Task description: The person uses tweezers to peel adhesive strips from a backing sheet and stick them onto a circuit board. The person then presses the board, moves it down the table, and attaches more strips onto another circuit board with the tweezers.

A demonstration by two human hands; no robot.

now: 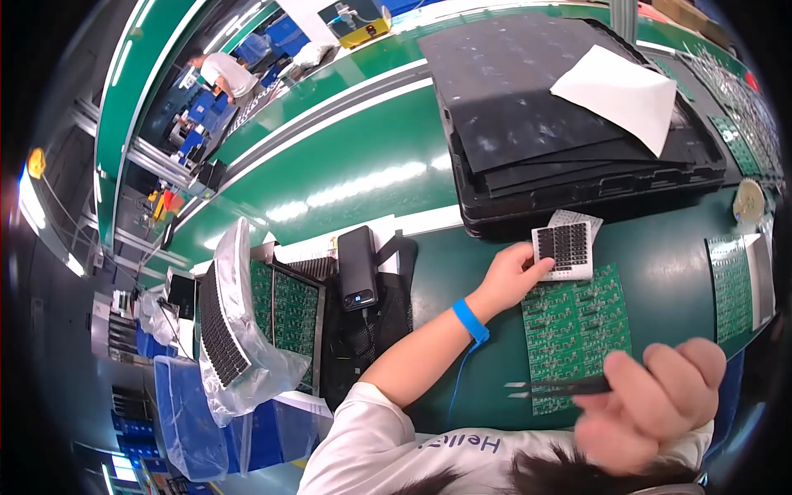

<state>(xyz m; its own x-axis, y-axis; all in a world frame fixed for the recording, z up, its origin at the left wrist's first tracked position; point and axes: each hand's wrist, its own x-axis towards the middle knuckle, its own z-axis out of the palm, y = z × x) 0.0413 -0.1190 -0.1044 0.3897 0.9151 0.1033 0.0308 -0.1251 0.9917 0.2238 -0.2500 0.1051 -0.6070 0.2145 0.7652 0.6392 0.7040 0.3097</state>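
Note:
My left hand (516, 276), with a blue wrist strap (470, 322), pinches the edge of a white-backed sheet of small black stickers (563, 247) set in rows. A second pale sheet (587, 219) shows partly behind it. The sheet is over the top end of a green circuit board panel (575, 322) lying on the table. Nearer to me, my right hand (652, 404) is closed around a pair of tweezers (561, 386). Their tips point left, apart, above the lower part of the panel. The right hand is somewhat blurred, and I cannot make out anything between the tips.
A black tray (577, 202) with dark sheets and white paper stands beyond the panel. To the left are a power bank (356, 268), a rack of boards (285, 322) and a plastic bag (239, 330). More boards (733, 289) lie right. A person (227, 76) is farther off.

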